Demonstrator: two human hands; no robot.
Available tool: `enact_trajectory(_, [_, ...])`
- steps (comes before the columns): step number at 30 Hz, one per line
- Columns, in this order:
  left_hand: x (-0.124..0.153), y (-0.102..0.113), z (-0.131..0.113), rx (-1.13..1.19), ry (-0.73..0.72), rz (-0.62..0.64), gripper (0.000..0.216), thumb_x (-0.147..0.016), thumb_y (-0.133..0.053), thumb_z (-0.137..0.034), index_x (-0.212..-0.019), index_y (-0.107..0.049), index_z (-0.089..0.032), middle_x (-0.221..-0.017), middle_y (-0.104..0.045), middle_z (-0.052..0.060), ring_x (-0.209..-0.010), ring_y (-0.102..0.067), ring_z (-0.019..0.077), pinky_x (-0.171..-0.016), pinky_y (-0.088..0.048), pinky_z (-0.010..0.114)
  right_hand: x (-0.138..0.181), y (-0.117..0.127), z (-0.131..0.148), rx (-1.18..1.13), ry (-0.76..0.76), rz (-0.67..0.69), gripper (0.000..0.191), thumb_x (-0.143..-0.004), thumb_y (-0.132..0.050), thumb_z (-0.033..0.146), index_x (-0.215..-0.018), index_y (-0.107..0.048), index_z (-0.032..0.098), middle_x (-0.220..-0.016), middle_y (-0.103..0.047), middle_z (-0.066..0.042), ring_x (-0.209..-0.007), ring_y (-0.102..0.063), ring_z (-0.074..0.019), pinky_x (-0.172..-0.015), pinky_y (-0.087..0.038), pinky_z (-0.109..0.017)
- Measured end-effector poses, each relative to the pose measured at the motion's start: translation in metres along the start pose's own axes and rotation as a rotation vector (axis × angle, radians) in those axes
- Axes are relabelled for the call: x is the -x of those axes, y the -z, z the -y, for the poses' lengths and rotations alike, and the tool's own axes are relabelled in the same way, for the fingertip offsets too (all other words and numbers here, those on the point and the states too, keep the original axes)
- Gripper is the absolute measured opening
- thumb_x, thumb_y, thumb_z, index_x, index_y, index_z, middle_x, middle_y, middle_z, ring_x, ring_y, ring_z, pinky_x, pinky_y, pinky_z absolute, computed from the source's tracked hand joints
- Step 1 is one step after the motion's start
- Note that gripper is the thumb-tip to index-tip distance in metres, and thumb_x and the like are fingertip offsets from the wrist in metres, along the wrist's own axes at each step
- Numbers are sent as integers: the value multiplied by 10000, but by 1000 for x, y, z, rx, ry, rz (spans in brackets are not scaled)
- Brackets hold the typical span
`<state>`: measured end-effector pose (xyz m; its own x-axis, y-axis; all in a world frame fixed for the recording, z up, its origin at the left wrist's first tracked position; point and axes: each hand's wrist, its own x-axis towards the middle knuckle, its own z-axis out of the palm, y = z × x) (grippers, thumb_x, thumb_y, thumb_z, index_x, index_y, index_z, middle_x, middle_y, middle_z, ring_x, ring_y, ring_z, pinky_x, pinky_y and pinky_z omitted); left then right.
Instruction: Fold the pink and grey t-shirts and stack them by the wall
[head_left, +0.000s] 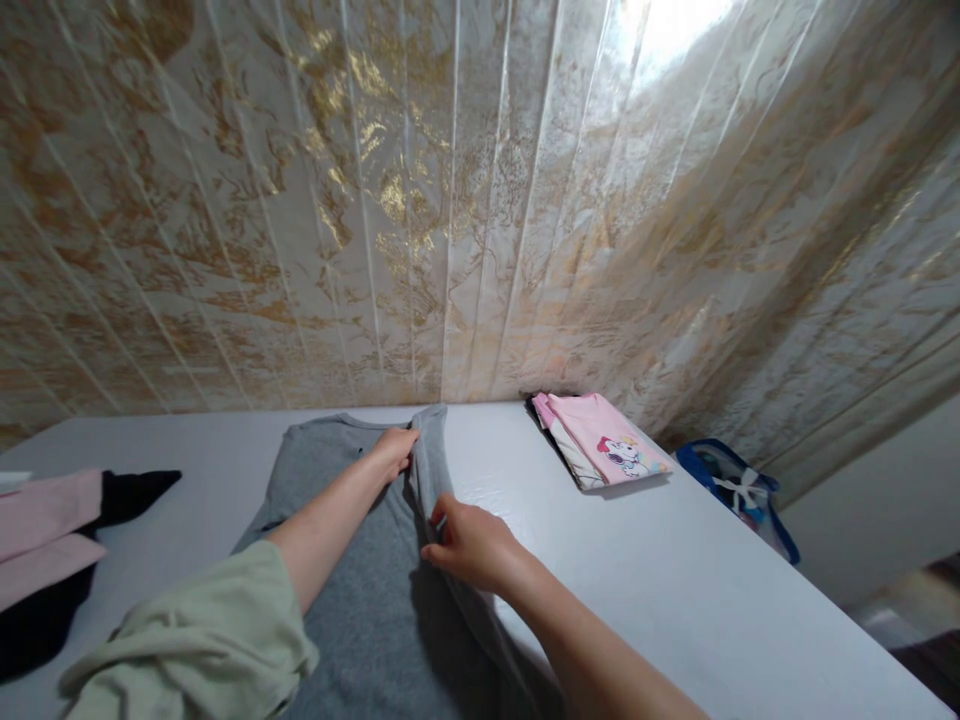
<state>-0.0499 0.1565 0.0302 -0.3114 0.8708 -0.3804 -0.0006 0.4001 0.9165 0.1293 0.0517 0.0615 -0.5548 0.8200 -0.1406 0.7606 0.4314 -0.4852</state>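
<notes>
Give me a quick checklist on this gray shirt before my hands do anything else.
1. Left hand on the gray shirt: ok, at the turned-over strip near the top.
2. Right hand on the same side: ok, at the edge closer to you.
3. Shirt's right edge smooth: not ok, it's creased around the hands.
4. Shirt's lower end flat: cannot tell, it runs out of view.
5. Folded pink garment out of the way: ok, apart from the shirt, on the right of the white table.
6. Pink and black clothes apart from the shirt: ok where visible; your sleeve hides some.
</notes>
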Motion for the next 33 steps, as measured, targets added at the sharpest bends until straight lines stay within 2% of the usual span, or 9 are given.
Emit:
enact_trajectory(5, [2, 2, 2, -88, -64, -2, 336, -899, -593, -381, -1129, -601, -137, -1082, -648, 82, -911, -639, 188, -781, -544, 369, 7, 4, 5, 237, -7, 102, 282, -762, -648, 433, -962, -621, 236, -936, -724, -71, -844, -680, -278, -601, -390, -290])
enact_trajectory(8, [7, 4, 6, -157, -139, -39, 391, -789, -715, -353, -1079, -617, -109, -923, -682, 76, -808, -644, 189, -684, -506, 289, 9, 6, 9, 313, 10, 128, 277, -780, -647, 425, -977, -633, 232, -967, -730, -87, -871, -692, -297, -632, -437, -313])
enact_trajectory(13, [22, 5, 20, -248, -246, -81, 631, -628, -814, -232, -1198, -562, -135, -840, -685, 30, -700, -621, 160, -621, -448, 239, 17, 9, 12, 371, 40, 171, 270, -785, -645, 429, -965, -651, 227, -976, -733, -85, -895, -697, -301, -654, -464, -319])
enact_trajectory(18, [30, 4, 32, -269, -304, -52, 644, -666, -740, -144, -1274, -528, -152, -738, -607, -28, -605, -552, 118, -607, -433, 227, 46, 12, 5, 412, 24, 209, 297, -806, -613, 470, -972, -637, 225, -962, -721, -80, -870, -687, -278, -639, -427, -296])
enact_trajectory(22, [30, 5, 39, -197, -326, 21, 567, -746, -681, -191, -1289, -523, -155, -631, -514, -64, -551, -522, 102, -598, -438, 223, 84, 9, -8, 328, -12, 210, 250, -801, -630, 457, -907, -604, 232, -869, -688, -36, -787, -650, -221, -580, -328, -253])
enact_trajectory(25, [31, 6, 45, -146, -367, 55, 537, -761, -668, -220, -1280, -543, -168, -609, -475, -74, -536, -494, 94, -592, -431, 221, 112, 4, -17, 192, -78, 170, 194, -796, -641, 384, -878, -562, 228, -789, -632, 3, -696, -576, -161, -558, -264, -239])
enact_trajectory(29, [30, 7, 49, -133, -426, 56, 511, -741, -660, -216, -1247, -592, -184, -608, -467, -71, -555, -467, 98, -600, -412, 221, 137, -5, -24, -77, -136, 79, 127, -809, -603, 283, -820, -499, 211, -699, -521, 45, -635, -469, -112, -570, -267, -226])
enact_trajectory(33, [29, 8, 48, -140, -453, 71, 494, -721, -643, -208, -1214, -628, -179, -657, -533, -41, -605, -489, 111, -608, -415, 222, 154, -15, -20, -285, -169, -48, 86, -819, -556, 204, -792, -474, 208, -624, -429, 68, -587, -412, -104, -554, -272, -225])
